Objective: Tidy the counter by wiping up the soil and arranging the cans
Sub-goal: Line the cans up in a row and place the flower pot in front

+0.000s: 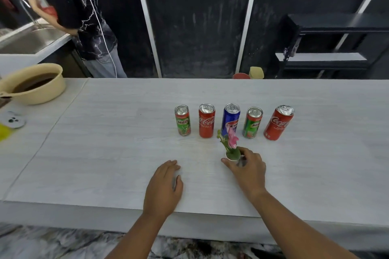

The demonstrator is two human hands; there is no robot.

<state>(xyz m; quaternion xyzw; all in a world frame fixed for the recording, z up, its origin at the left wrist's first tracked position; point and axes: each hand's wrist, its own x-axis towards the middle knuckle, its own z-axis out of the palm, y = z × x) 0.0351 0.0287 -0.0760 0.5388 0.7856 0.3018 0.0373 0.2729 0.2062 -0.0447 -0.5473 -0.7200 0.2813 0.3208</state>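
Several cans stand upright in a row on the pale counter (105,153): a green Milo can (182,120), a red Coca-Cola can (206,121), a blue Pepsi can (230,118), a second Milo can (252,123) and a second Coca-Cola can (278,123). Just in front of the blue can, my right hand (247,169) grips a small white pot holding a pink flower (231,147). My left hand (163,188) lies flat on the counter, fingers together, holding nothing. I see no soil on the counter.
A beige basin (35,85) of brown water sits at the far left, beside a round grey lid (14,121) and something yellow (4,132). Behind the counter another person (80,17) stands at a steel sink (29,38). A black shelf (328,44) is at the back right.
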